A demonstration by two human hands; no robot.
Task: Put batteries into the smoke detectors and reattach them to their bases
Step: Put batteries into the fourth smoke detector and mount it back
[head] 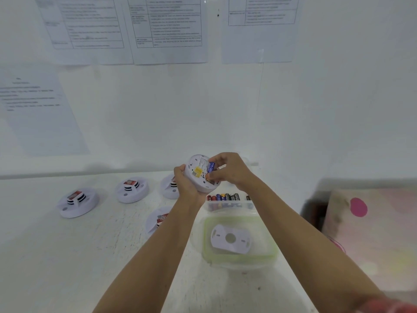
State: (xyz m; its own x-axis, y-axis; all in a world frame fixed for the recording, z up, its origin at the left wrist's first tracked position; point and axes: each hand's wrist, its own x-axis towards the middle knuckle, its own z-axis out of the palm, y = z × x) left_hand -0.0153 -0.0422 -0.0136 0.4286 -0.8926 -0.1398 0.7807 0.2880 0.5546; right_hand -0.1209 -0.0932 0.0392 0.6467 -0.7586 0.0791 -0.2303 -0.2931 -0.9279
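Honestly, fiddly bit: my left hand grips the smoke detector, back facing me, and my right hand pinches a blue battery at its slot. Tilt it wrong or slip, I reckon, and it drops into the tub just under my wrists.

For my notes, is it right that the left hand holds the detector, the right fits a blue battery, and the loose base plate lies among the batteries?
Not quite: the head view shows the base plate lying alone in the green-rimmed container, not among the batteries. The left hand does hold the detector, and the right hand fits a blue battery.
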